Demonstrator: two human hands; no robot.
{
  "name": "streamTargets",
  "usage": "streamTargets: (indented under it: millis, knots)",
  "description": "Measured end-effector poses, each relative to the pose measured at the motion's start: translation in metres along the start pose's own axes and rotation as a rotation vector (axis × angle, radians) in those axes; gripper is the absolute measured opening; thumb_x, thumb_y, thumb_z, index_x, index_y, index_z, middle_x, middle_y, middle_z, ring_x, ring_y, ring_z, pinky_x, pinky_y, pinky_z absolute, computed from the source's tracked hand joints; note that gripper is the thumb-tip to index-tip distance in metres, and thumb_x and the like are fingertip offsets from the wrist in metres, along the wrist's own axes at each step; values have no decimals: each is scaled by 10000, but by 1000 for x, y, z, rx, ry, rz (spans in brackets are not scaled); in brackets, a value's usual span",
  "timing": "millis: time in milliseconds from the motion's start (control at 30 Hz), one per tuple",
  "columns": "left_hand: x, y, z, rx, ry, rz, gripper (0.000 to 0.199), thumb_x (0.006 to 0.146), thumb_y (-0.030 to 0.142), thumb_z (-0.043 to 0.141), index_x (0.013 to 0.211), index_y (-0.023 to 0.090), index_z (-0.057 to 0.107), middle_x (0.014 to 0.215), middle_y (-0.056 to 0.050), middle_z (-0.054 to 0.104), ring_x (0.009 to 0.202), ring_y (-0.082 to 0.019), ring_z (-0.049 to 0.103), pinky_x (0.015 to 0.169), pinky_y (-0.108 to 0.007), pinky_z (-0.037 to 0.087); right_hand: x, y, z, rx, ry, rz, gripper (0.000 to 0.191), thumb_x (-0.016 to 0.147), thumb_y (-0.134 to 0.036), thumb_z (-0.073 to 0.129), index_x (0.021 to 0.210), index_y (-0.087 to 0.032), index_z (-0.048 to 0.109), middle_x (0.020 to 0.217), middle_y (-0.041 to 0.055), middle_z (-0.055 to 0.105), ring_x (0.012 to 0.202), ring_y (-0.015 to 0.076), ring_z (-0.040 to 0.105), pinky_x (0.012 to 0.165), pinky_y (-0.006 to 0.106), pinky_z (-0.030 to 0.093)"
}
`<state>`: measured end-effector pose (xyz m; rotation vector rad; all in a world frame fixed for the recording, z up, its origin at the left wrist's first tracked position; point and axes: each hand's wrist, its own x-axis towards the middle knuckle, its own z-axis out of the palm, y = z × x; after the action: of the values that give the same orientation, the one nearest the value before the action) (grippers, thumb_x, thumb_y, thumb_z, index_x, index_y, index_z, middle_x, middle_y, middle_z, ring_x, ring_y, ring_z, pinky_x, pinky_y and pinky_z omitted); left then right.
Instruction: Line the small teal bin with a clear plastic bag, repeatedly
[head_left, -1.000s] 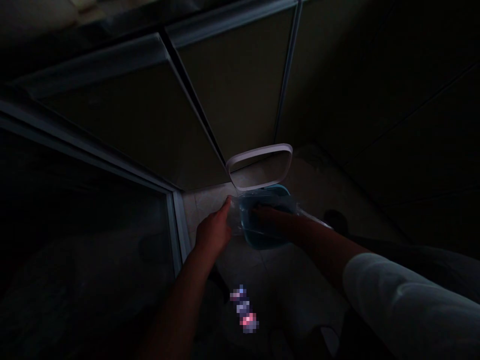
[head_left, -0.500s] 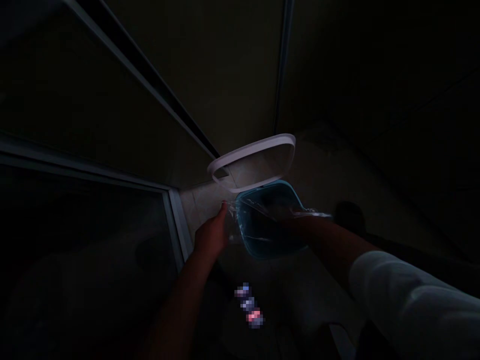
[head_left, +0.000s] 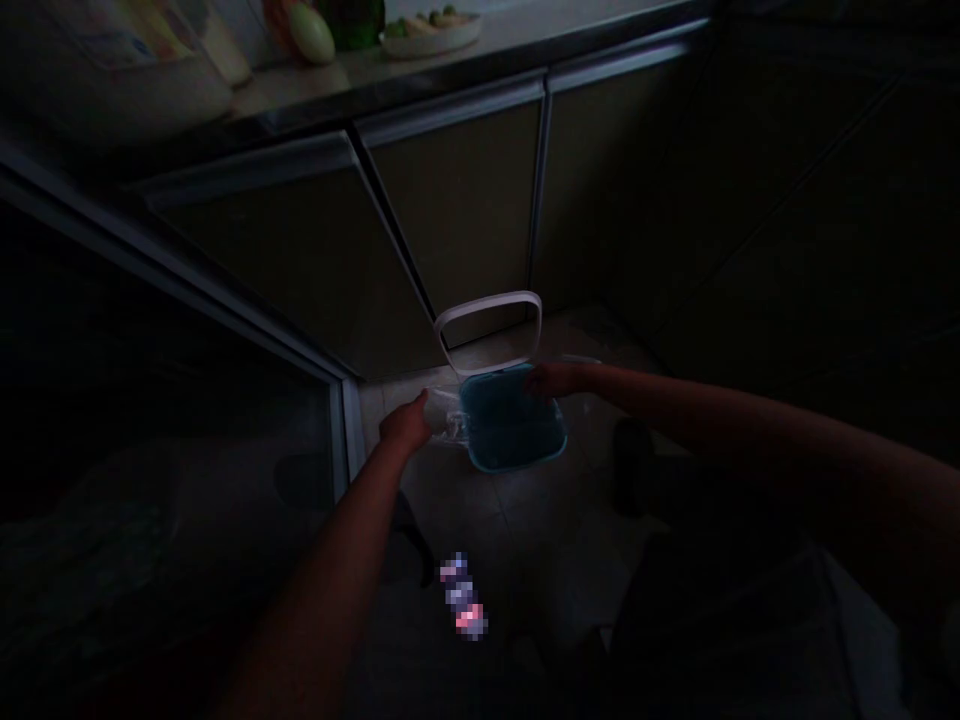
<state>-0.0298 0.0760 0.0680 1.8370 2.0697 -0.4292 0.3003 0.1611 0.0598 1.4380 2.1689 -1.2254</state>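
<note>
Plastic wrapping (head_left: 448, 418), thin and clear, bunches inside my clenched left grip (head_left: 405, 422), which sits at nine o'clock from a square, blue-rimmed food container (head_left: 514, 425). My right grip (head_left: 547, 379) reaches in from three o'clock and lies on the container's far edge at about one o'clock, its fingers (head_left: 541, 378) curled over the rim and holding it. The wrapping runs from my left grip to the container's near side, and more of the clear film shows past its far corner. A white-rimmed clear lid (head_left: 487, 318) stands tilted up at the container's twelve o'clock, touching its far edge. The container hangs over a pale tile floor (head_left: 517, 510), though I cannot tell how far above it. Beyond the lid, at twelve o'clock, dark cabinet doors (head_left: 457, 210) with metal trim line the wall, and a pale metal frame (head_left: 341, 430) rises at ten o'clock. Along the top of my view, a dark-edged table (head_left: 300, 100) carries a white plate of small fruit (head_left: 430, 36) and a pale green gourd (head_left: 311, 31). At six o'clock from the container, a small pixelated patch (head_left: 463, 596) lies too blurred to identify.
</note>
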Motion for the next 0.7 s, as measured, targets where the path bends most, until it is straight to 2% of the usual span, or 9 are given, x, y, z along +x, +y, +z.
streamTargets:
  millis: [100,167,233,300,400,467,567,700]
  knots:
    - [-6,-10,10,-5,13,-8,896,844,256,655,1667,282,302,1387,-164,676,1220,-338,667,912,-381,518,-39,9,0,-269,171,-88,349,931,-161,625,1248,-207,764,1178,62,779,1040,205,736,867,235,523]
    - [-14,-13,17,20,36,-8,852,856,302,654,1651,292,346,1416,-186,626,1232,-361,637,911,-407,511,-61,11,7,-368,214,-105,352,928,-178,627,1252,-217,761,1204,70,771,1078,219,725,896,262,520]
    - [-24,-11,21,67,98,-1,748,853,336,670,1576,300,482,1413,-191,587,1245,-380,595,927,-434,496,-76,11,14,-389,224,-116,359,923,-182,631,1255,-234,754,1208,66,769,1071,215,725,893,271,522]
    - [-35,-4,22,111,215,17,590,839,321,689,1425,276,638,1383,-181,569,1260,-385,543,967,-454,467,-85,10,21,-353,254,-134,348,908,-165,642,1228,-239,758,1194,58,771,1059,204,726,893,263,523]
    - [-51,12,18,131,398,97,383,851,244,665,1229,230,722,1316,-167,565,1251,-366,494,1004,-461,423,-83,4,31,-148,281,-109,319,903,-120,643,1193,-201,747,1106,59,784,899,167,743,809,234,545]
    - [-57,25,14,119,450,193,306,878,197,617,1158,226,735,1270,-155,574,1229,-346,490,1002,-459,410,-74,0,36,108,267,-31,299,932,-114,626,1216,-160,707,1021,71,783,717,135,722,677,217,558]
    - [-58,41,15,86,424,350,279,897,174,584,1103,239,760,1232,-133,601,1206,-320,505,1011,-460,403,-55,-2,42,461,283,75,272,944,-123,655,1216,-138,657,885,61,758,560,109,663,525,196,534]
    - [-44,47,27,68,314,456,352,914,223,587,1223,252,754,1379,-125,599,1313,-316,496,1096,-473,381,-35,8,41,673,342,197,121,958,-230,717,987,-133,652,661,0,654,465,77,573,479,168,487]
